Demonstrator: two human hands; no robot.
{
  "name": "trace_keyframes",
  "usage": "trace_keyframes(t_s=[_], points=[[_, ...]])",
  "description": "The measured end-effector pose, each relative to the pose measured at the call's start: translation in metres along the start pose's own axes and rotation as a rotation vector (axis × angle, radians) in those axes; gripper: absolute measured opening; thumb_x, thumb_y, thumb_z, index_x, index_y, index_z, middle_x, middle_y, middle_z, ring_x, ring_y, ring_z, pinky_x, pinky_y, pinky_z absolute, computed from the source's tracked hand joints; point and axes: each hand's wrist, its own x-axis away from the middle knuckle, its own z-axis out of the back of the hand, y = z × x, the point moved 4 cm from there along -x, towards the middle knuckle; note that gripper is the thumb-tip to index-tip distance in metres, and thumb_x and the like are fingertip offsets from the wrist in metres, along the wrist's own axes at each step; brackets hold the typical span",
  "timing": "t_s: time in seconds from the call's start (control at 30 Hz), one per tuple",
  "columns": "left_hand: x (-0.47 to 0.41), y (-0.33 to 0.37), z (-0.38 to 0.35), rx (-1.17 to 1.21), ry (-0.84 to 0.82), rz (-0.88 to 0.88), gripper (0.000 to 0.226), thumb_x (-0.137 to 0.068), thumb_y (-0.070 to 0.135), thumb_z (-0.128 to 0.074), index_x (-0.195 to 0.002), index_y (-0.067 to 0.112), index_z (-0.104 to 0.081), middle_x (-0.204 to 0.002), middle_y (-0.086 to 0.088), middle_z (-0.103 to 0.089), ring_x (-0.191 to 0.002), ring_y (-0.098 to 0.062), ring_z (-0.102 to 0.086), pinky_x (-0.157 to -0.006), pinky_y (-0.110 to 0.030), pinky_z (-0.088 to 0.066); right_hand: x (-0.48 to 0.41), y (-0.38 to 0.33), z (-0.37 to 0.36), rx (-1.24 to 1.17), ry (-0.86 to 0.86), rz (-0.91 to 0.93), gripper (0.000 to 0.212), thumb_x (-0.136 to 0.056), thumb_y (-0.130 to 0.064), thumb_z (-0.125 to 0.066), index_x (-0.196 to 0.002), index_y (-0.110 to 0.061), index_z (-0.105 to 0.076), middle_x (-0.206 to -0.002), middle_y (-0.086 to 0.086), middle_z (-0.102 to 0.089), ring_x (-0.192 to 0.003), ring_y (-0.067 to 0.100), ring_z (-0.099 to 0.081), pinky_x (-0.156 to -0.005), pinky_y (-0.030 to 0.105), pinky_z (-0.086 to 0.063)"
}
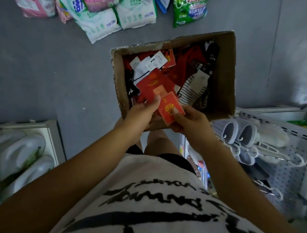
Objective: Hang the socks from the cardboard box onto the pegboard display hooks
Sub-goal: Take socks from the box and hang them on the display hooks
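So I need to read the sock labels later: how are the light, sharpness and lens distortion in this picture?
Head view: dim, flat light with no hard shadows or glare; the cardboard box interior is dark. Small label print is too soft to read, though the red sock pack shows large gold characters. Wide-angle bending curves the pegboard and stretches the forearms at the edges.

Socks (172, 77) in box (225, 76); pegboard (287, 174) right (hooks apparently occupied).
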Motion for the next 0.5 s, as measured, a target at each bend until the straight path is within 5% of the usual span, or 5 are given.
trace_keyframes(t_s=[0.17,0.33,0.5], points=[[-0.008,0.004,0.002,0.392,0.143,0.02,0.028,-0.099,0.029,-0.064,-0.124,0.017,-0.059,-0.115,-0.008,-0.073,-0.103,-0.024,-0.072,-0.088,-0.044,-0.06,-0.029,-0.022,0.001,0.168,0.002,0.037,0.019,-0.1,-0.034,-0.06,-0.103,-0.018,-0.071,-0.098,0.009,-0.076,-0.091,0.017,-0.074,-0.081,0.032,-0.062],[-0.023,0.008,0.024,0.329,0.236,-0.002,0.034,-0.098,0.031,-0.066,-0.128,0.019,-0.057,-0.116,-0.006,-0.072,-0.104,-0.023,-0.07,-0.07,-0.037,-0.063,-0.108,-0.051,0.015,0.258,0.164,0.074,0.03,-0.1,-0.039,-0.058,-0.119,-0.017,-0.063,-0.117,0.002,-0.067,-0.111,0.02,-0.064,-0.099,0.04,-0.054],[-0.037,0.004,0.029,0.293,0.253,-0.007,0.037,-0.098,0.034,-0.065,-0.131,0.018,-0.059,-0.116,-0.005,-0.073,-0.104,-0.022,-0.071,-0.064,-0.032,-0.063,-0.186,-0.064,0.0,0.365,0.206,0.006,0.043,-0.103,-0.037,-0.051,-0.132,-0.007,-0.059,-0.126,0.015,-0.065,-0.11,0.028,-0.064,-0.092,0.037,-0.053]])
